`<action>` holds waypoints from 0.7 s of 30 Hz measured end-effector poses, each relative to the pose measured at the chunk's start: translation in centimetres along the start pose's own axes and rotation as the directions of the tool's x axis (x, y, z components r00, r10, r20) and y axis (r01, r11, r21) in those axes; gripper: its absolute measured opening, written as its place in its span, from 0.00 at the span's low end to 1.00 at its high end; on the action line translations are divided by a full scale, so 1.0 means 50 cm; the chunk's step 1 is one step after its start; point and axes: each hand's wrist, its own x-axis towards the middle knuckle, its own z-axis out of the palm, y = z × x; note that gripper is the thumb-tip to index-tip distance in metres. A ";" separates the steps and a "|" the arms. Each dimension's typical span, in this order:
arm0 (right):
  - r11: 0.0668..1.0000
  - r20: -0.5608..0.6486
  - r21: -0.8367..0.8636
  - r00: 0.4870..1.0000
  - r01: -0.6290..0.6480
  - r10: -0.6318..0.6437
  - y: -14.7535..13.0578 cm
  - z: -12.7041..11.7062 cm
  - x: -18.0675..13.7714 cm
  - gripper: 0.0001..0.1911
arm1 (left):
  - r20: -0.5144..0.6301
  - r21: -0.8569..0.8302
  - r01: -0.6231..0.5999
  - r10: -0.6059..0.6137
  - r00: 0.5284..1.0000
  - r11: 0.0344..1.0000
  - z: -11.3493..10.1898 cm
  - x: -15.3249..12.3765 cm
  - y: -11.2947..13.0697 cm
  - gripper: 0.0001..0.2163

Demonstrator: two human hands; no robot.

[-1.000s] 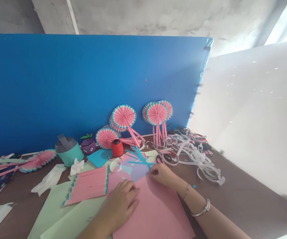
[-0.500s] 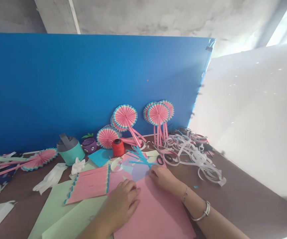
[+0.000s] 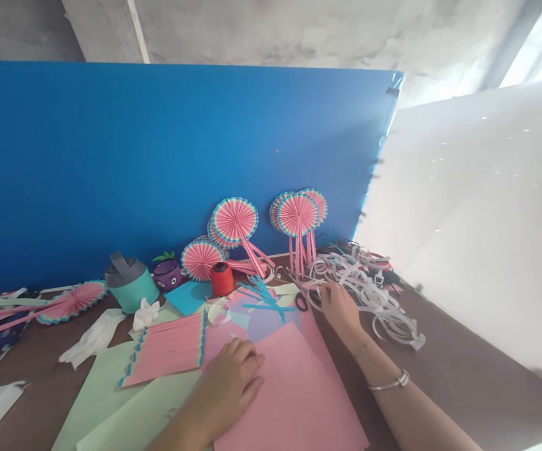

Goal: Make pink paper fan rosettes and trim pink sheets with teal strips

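My left hand (image 3: 233, 385) lies on a sheet of pink paper (image 3: 299, 388), its fingers loosely spread and slightly bent. My right hand (image 3: 341, 311) is over the scissors (image 3: 301, 302), beside the white strips. One dark scissor loop shows to the left of the fingers, while the other is covered by the hand. The fingertips are hidden, so a grip on the scissors cannot be made out. Left of my left hand is a pleated pink paper piece (image 3: 170, 351) with blue edges. Thin blue paper strips (image 3: 264, 294) lie beyond the pink sheet.
Pink pleated paper rosettes (image 3: 299, 213) lean on the blue partition (image 3: 158, 156). A red thread spool (image 3: 222, 279), purple pot (image 3: 167, 274) and teal container (image 3: 132, 288) stand at the back. Curled white strips (image 3: 369, 288) pile up at right. Green sheets (image 3: 125, 401) lie at left.
My right hand has left the top edge of the pink sheet and moved right and a little away from me, to the scissors. My left hand has stayed in place.
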 end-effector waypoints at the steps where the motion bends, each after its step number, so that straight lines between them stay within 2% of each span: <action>1: 0.999 -0.012 0.010 0.999 -0.036 0.036 0.005 -0.004 0.003 0.16 | 0.001 -0.003 0.007 -0.007 1.000 1.000 0.002 -0.001 0.000 0.12; 4: 0.996 -0.033 0.051 0.996 -0.078 0.080 0.012 -0.006 0.003 0.14 | -0.016 -0.031 0.047 -0.048 0.999 0.998 0.008 -0.003 0.000 0.16; 6: 0.994 -0.086 0.087 0.994 -0.067 0.074 0.013 -0.001 0.002 0.09 | -0.046 -0.060 0.086 -0.089 0.995 0.995 0.011 -0.003 0.001 0.19; 9: 0.992 -0.134 0.122 0.990 -0.027 0.043 0.014 0.009 0.002 0.08 | -0.096 -0.091 0.142 -0.150 0.984 0.986 0.015 0.000 0.000 0.22; 13: 0.959 -0.109 0.260 0.990 0.113 -0.088 0.008 0.014 0.002 0.15 | -0.181 -0.092 0.229 -0.243 0.953 0.969 0.021 0.005 -0.006 0.24; 16: 0.909 -0.079 0.363 0.979 0.206 -0.190 -0.003 0.015 -0.003 0.16 | -0.173 -0.110 0.247 -0.263 0.949 0.963 0.025 0.007 -0.010 0.24; 21: 0.898 0.059 0.355 0.953 0.259 -0.298 -0.020 0.019 -0.017 0.14 | -0.160 -0.102 0.275 -0.288 0.944 0.956 0.019 0.009 -0.008 0.23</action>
